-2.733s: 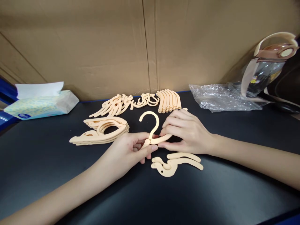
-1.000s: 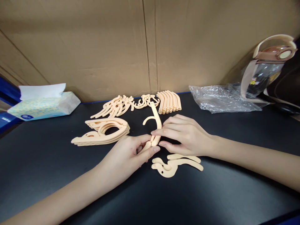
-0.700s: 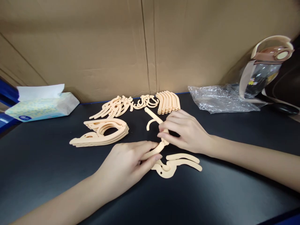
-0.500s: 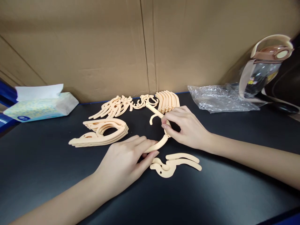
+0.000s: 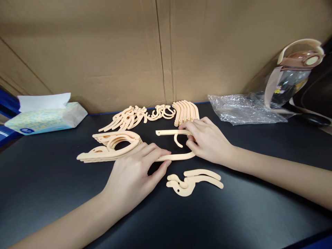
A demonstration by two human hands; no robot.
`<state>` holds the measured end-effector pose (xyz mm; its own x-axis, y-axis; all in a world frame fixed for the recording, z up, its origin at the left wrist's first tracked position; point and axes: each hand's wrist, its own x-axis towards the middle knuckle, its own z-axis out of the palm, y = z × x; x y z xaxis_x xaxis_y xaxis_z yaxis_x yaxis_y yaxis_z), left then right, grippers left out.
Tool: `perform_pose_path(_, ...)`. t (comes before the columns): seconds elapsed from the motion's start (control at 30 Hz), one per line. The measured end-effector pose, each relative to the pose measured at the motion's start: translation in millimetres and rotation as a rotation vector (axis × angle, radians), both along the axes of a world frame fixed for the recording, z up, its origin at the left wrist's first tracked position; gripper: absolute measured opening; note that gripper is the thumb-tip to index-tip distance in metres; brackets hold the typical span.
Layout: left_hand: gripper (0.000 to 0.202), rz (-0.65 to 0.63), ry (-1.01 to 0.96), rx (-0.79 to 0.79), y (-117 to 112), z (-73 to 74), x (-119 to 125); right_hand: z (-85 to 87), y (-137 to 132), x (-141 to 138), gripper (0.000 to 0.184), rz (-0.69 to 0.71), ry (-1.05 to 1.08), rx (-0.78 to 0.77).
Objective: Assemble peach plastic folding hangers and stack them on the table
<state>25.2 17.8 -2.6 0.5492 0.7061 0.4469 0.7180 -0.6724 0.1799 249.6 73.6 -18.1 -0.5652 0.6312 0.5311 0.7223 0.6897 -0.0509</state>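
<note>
Both hands hold one cream plastic folding hanger (image 5: 178,157) just above the dark table. My left hand (image 5: 137,169) pinches the end of its lower arm between thumb and fingers. My right hand (image 5: 207,140) grips the hanger's joint end, which the fingers partly hide; the upper arm and a small curved hook stick out to the left. Nearer to me lie loose hanger parts (image 5: 185,188): a rounded piece with holes and curved arms. Left of the held hanger sits a stack of folded hangers (image 5: 124,150), close to my left hand's fingers.
Along the cardboard wall (image 5: 103,52) lie loose hanger pieces (image 5: 127,117), hooks (image 5: 163,112) and a row of curved arms (image 5: 186,112). A tissue pack (image 5: 49,117) is at left. Clear plastic wrap (image 5: 241,109) and a water bottle (image 5: 290,83) are at right.
The held hanger has turned: its upper arm now lies level, pointing left, and its lower arm has flattened out. My left hand has shifted slightly left and up. The loose parts stay put.
</note>
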Motion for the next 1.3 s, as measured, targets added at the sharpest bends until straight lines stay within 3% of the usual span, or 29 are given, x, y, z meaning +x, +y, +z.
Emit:
perform_pose_path(0.4,0.024,0.040,0.031,-0.039,1.3,-3.0,-2.1,2.0,-1.5,1.1,0.026,-0.021,-0.049,-0.109)
perform_pose_path(0.8,0.022,-0.006,0.026,-0.026,4.6,-8.6,-4.9,0.4,1.3,2.8,0.019,-0.044,0.044,-0.198)
perform_pose_path(1.1,0.036,-0.104,0.063,-0.034,1.4,-8.2,-5.2,2.5,0.7,3.2,0.025,-0.057,0.071,-0.224)
perform_pose_path(1.3,0.040,-0.136,0.081,-0.063,0.1,-7.9,-4.7,2.8,1.2,2.6,0.019,-0.116,0.053,-0.233)
